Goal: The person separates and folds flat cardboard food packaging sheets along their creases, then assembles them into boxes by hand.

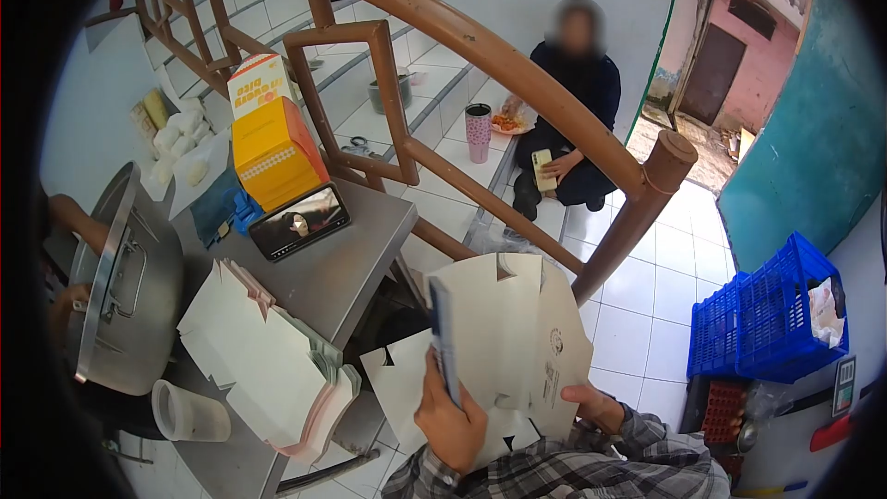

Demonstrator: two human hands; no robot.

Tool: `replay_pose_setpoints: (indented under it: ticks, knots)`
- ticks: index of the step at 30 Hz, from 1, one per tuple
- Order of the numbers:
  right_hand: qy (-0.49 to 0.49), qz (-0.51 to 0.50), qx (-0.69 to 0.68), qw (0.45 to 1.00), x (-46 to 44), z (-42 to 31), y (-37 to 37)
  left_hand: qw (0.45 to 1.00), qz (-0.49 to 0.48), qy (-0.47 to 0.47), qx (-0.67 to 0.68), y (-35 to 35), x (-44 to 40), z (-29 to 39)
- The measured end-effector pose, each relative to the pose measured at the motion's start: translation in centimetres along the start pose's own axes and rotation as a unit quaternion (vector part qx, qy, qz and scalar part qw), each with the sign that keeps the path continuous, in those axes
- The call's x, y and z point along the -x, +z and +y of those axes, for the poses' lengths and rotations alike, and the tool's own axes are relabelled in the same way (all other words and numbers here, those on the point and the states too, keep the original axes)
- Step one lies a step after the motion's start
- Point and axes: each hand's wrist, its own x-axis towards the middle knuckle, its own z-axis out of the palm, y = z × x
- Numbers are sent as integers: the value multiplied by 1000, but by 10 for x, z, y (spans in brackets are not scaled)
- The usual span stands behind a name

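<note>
A partly folded white cardboard box (499, 342) stands in front of my body, with small dark printing on its right-hand panel. My left hand (450, 416) is closed round a raised, dark-edged side flap of it. At the lower right edge, my right hand (594, 407) grips the cardboard with the thumb on top; its other fingers are hidden underneath. To the left, a stack of flat cardboard box blanks (268, 365) lies on the metal table (370, 226), some with pinkish and greenish edges.
A phone (300, 222) playing video leans near a yellow box (274, 152). A large metal pot (139, 286), another person's hands at it, and a plastic tub (191, 413) stand left. Beyond the brown railing (517, 83) sits a person (577, 83). Blue crates (767, 314) are right.
</note>
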Motion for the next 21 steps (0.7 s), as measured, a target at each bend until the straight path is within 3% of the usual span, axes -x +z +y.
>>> replay_pose_setpoints:
  ticks: [5,7,9,12,13,15,16,21]
  knots:
    - [-41,-34,42,998,-8,0,21,999,-23,5,40,-15,12,39]
    - [-50,-33,49,997,-13,2,31,994,16,105,-1,7,16,47]
    - [-34,-37,52,997,-16,-7,30,996,-69,45,40,0,15,41]
    - [28,-1,-58,998,-12,7,1,982,-178,-36,50,-18,2,27]
    - [47,17,-84,995,-7,3,-17,981,-167,-82,56,-24,-3,22]
    - [-11,45,-195,980,-2,-2,-41,982,-137,-68,115,-41,-13,-4]
    - [-84,53,-273,957,-2,-6,-52,980,-120,-63,146,-43,-16,-16]
    - [-90,114,-297,944,13,11,-106,970,-100,-87,203,-8,6,-69]
